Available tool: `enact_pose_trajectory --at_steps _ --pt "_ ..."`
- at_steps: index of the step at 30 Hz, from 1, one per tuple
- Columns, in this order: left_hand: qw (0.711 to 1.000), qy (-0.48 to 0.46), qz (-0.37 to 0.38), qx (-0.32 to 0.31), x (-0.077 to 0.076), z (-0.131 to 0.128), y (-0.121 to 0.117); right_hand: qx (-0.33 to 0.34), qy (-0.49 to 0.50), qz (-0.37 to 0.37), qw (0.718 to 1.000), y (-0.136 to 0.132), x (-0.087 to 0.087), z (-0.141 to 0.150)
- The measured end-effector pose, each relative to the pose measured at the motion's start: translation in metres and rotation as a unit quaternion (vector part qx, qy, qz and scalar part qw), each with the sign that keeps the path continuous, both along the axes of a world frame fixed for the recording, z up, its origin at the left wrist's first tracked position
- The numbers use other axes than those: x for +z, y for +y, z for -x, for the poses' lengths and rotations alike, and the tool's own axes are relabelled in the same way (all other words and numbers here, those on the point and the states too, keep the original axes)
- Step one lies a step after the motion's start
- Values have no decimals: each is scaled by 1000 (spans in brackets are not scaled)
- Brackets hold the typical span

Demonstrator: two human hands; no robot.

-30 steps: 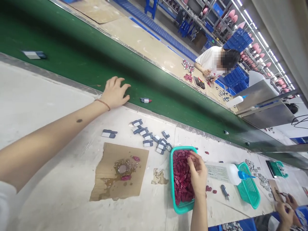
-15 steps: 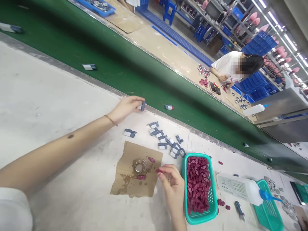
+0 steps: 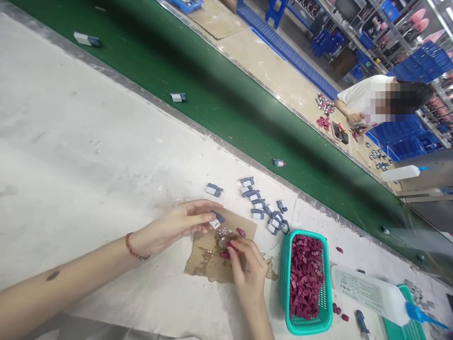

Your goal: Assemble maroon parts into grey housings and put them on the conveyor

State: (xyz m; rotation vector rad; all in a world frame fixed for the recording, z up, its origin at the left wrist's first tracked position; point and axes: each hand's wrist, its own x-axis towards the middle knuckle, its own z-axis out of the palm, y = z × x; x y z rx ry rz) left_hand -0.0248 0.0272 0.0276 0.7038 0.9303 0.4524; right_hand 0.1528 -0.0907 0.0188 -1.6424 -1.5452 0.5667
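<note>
My left hand [image 3: 177, 224] pinches a small grey-and-white clip part [image 3: 216, 219] just above a brown cardboard scrap [image 3: 203, 257]. My right hand [image 3: 247, 267] is closed on a small dark-red piece [image 3: 230, 245], its fingertips at the glue puddle [image 3: 223, 240] on the cardboard. A second red piece [image 3: 241, 232] lies beside the puddle. To the right stands a teal basket [image 3: 286, 278] full of dark-red pieces. Several grey-and-white clip parts [image 3: 260, 205] lie scattered on the white table behind the cardboard.
A green conveyor belt [image 3: 212, 94] runs diagonally behind the table and carries three clip parts. A white glue bottle [image 3: 371, 295] lies right of the basket near another teal basket [image 3: 399, 328]. A person in a white shirt [image 3: 364, 97] works across the belt.
My left hand drew back from the belt edge with a clip part to the cardboard. My right hand left the basket with a red piece and came to the glue puddle.
</note>
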Motion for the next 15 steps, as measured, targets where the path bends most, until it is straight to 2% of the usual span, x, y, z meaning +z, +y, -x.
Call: enact_pose_trajectory --at_steps 4,8,12,15 --pt "997 -50 52 -6 -6 0 -6 -26 12 14 999 -5 1 -3" --pt "993 -76 73 -58 -10 0 -12 -79 75 46 993 -7 0 -5" --pt "988 -110 8 -112 -8 -3 -22 -136 186 55 972 -7 9 -2" --pt "982 -117 -51 -136 -5 -5 -29 -133 207 28 969 -5 21 3"
